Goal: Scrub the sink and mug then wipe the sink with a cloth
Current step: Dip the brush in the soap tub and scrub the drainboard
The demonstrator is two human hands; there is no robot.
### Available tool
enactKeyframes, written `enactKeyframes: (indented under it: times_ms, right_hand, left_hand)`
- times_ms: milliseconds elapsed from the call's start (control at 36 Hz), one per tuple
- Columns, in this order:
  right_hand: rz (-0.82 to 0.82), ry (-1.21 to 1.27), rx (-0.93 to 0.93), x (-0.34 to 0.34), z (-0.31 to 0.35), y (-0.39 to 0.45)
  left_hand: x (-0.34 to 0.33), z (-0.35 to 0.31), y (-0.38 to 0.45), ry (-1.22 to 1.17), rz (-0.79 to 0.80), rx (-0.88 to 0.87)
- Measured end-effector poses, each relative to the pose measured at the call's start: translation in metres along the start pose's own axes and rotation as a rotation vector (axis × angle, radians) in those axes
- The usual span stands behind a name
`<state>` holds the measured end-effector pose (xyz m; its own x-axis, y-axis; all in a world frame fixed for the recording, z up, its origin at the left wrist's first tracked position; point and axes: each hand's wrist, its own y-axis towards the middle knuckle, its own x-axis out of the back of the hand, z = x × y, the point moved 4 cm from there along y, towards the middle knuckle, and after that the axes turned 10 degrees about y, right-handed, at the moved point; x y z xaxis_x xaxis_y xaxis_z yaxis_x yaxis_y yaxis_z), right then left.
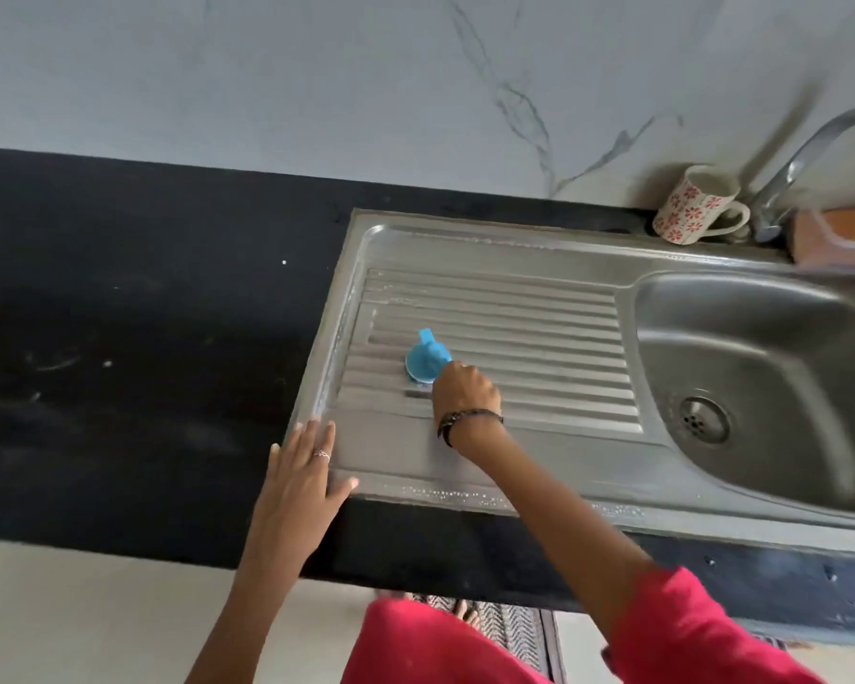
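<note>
sink (539, 249) scrubbing is underway: my right hand (465, 390) grips the blue scrubber (426, 358) on the ribbed drainboard at mid-frame, my left hand (301, 466) lies flat on its corner. mug (697, 205), upper right, looks untouched; wiping remains, no cloth visible.

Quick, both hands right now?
Left hand: open, flat on the sink corner.
Right hand: gripping the blue scrubber on the drainboard.

No readable text, label, brand, number or sign shows anywhere; the mug (693, 206) bears only a red flower pattern.
</note>
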<state>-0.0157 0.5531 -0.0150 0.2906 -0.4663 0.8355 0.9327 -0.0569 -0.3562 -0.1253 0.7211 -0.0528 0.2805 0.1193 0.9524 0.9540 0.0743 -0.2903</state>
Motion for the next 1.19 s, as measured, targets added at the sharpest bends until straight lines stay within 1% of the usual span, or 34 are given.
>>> enactKeyframes:
  times_ms: [83, 194, 278, 417, 500, 611, 694, 778, 833, 944, 1028, 1111, 1139, 1194]
  right_hand:
    - [0.022, 0.032, 0.039, 0.007, 0.030, 0.033]
    - [0.015, 0.044, 0.076, 0.009, 0.060, 0.051]
    - [0.058, -0.023, 0.123, -0.008, 0.059, 0.026]
    - [0.141, -0.153, 0.193, -0.032, 0.026, -0.043]
    - [0.151, -0.230, 0.249, -0.034, 0.023, -0.057]
    - [0.105, -0.218, 0.285, -0.029, 0.048, -0.022]
    - [0.071, -0.163, 0.292, -0.022, 0.075, 0.021]
    - [0.025, -0.093, 0.249, -0.009, 0.095, 0.054]
    - [0.009, -0.077, 0.229, -0.006, 0.099, 0.061]
    - [0.114, -0.161, 0.304, -0.024, 0.085, 0.017]
    - [0.208, -0.222, 0.356, -0.039, 0.054, -0.029]
    - [0.286, -0.285, 0.354, -0.038, 0.026, -0.057]
    - [0.295, -0.300, 0.344, -0.035, 0.017, -0.062]
    - [0.265, -0.328, 0.318, -0.023, 0.000, -0.066]
  left_hand:
    - [0.000, 0.001, 0.000, 0.037, -0.013, 0.011]
    - [0.002, 0.000, -0.001, -0.011, -0.034, 0.044]
    - [0.003, 0.000, -0.004, -0.028, -0.079, 0.071]
    - [-0.002, 0.004, -0.008, -0.028, -0.105, 0.108]
    - [-0.004, 0.005, -0.008, -0.061, -0.115, 0.110]
    - [-0.005, 0.005, -0.009, -0.088, -0.141, 0.098]
    - [-0.005, 0.005, -0.009, -0.084, -0.113, 0.102]
    - [-0.005, 0.006, -0.009, -0.096, -0.108, 0.106]
    - [-0.006, 0.007, -0.010, -0.083, -0.103, 0.108]
    - [-0.009, 0.010, -0.014, -0.092, -0.121, 0.115]
    - [-0.012, 0.010, -0.015, -0.111, -0.142, 0.106]
    - [-0.012, 0.007, -0.016, -0.095, -0.116, 0.090]
    - [-0.012, 0.006, -0.015, -0.100, -0.125, 0.089]
    - [-0.011, 0.002, -0.013, -0.088, -0.114, 0.088]
